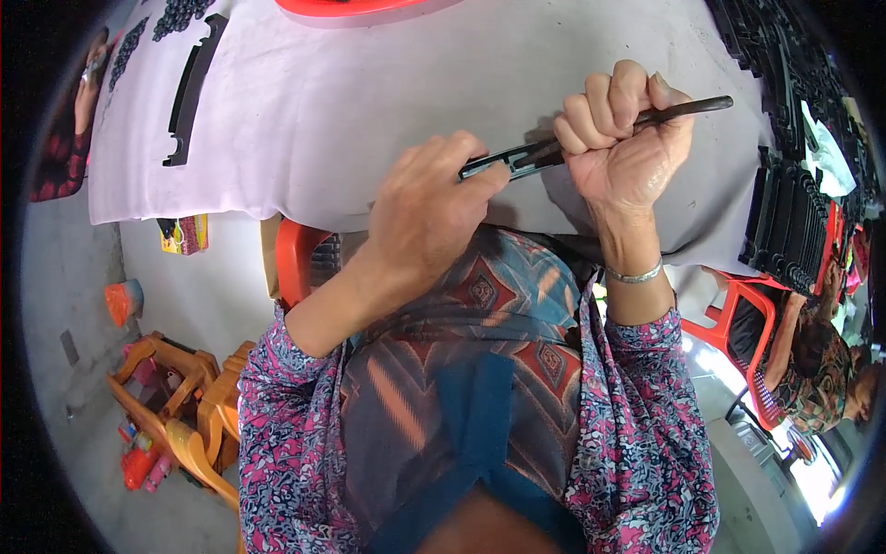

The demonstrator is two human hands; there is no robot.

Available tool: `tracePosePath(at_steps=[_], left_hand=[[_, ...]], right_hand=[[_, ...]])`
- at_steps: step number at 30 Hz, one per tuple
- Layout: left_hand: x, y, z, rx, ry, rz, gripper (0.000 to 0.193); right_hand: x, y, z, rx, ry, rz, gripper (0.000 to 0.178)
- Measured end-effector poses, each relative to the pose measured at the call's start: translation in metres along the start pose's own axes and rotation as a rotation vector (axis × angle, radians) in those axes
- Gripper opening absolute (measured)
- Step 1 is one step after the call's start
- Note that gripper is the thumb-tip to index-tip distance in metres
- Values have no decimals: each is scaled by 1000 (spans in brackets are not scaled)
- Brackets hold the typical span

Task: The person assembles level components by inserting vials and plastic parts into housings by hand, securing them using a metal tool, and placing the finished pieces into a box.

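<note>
Above the near side of the cloth-covered table, my left hand is closed with thumb and fingers on a narrow black strip that has pale, shiny edges. My right hand is turned palm up, its fingers curled round a slim dark rod whose rounded end sticks out to the right. Strip and rod lie roughly in one line between the hands. I cannot tell whether they are one piece or two, as my right fingers cover the join. A notched black plastic part lies on the table at the far left.
Small black pieces are heaped at the far left of the white cloth. A red basin stands at the far edge. Black parts are stacked on the right, near a red stool and another person.
</note>
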State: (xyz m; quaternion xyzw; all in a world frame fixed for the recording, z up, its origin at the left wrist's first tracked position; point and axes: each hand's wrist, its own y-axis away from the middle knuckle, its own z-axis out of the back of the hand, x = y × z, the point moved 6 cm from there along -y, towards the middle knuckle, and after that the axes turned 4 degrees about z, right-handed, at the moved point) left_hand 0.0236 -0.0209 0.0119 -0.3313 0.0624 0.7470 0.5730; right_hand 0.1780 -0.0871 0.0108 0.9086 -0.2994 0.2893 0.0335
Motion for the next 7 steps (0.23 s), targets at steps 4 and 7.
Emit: tracePosePath(at_steps=[4,7], left_hand=[[0,0,0,5,-8,5,24],[0,0,-1,-7,1,-5,23]], right_hand=[[0,0,1,1,9,1,52],[0,-1,3,39,-20,-11,55]])
